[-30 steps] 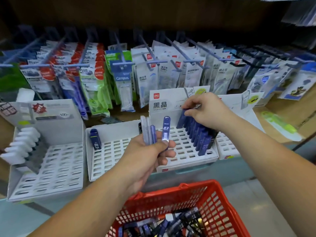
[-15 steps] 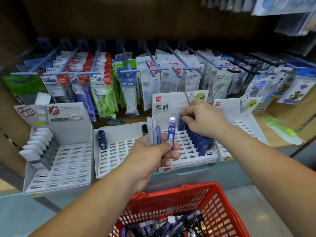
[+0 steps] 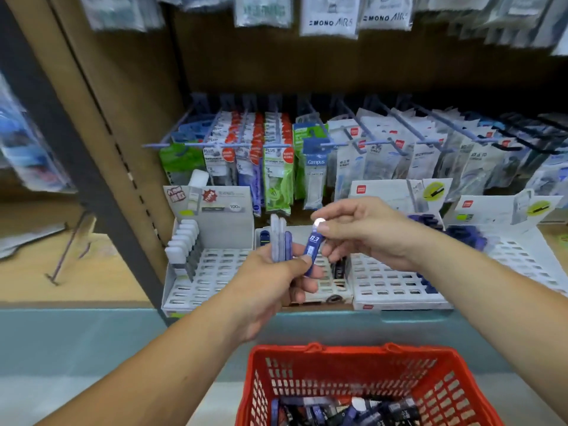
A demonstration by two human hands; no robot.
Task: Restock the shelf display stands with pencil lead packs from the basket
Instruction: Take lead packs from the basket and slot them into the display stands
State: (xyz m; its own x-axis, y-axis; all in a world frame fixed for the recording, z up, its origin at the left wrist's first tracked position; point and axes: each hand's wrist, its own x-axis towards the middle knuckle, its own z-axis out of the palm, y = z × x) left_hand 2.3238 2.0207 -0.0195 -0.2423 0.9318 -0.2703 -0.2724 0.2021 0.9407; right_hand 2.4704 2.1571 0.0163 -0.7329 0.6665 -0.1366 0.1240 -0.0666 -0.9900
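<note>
Basket [image 3: 347, 352] cropped below; packs [image 3: 353, 411] inside blurred.

Blue lead pack [image 3: 313, 245], in the grip itself: "0.3" in white, running along the body; the small label under it is too fine to read.
White top packs [image 3: 330, 13], high above the grip: "MONO AIR" in dark letters on two neighbours, then a blurred character.
Blue card [image 3: 316, 162], just above the grip: "Campus".
Green pack [image 3: 276, 167], above and left of the grip: "PLUS", with "5m" beneath.
Left stand card [image 3: 227, 195], left of the grip: "100" in a white oval.
Middle stand card [image 3: 387, 190], right above the grip: a red logo square, unreadable.
</note>
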